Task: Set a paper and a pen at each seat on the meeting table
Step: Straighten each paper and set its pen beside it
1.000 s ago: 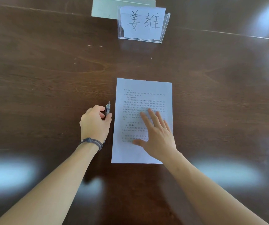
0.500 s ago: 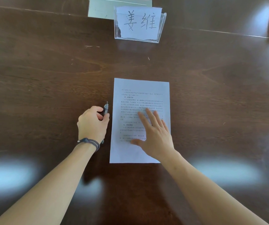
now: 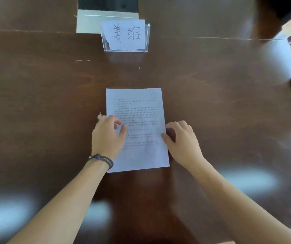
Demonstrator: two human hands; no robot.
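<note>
I see a dark brown wooden worktop, glossy with window glare. A printed paper lies flat on it near me, and farther back stands a clear name-card holder beside a grey panel.

Clear acrylic name stand, upper centre of frame, holding a handwritten paper card. Pale grey panel just behind it, set in the dark wood bench.

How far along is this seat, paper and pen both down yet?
Paper looks done: it lies flat on the table in front of the name card. In hand: the left hand holds the pen at the sheet's left edge; the right hand touches its right edge. Left: releasing the pen. Other seats aren't visible.
</note>
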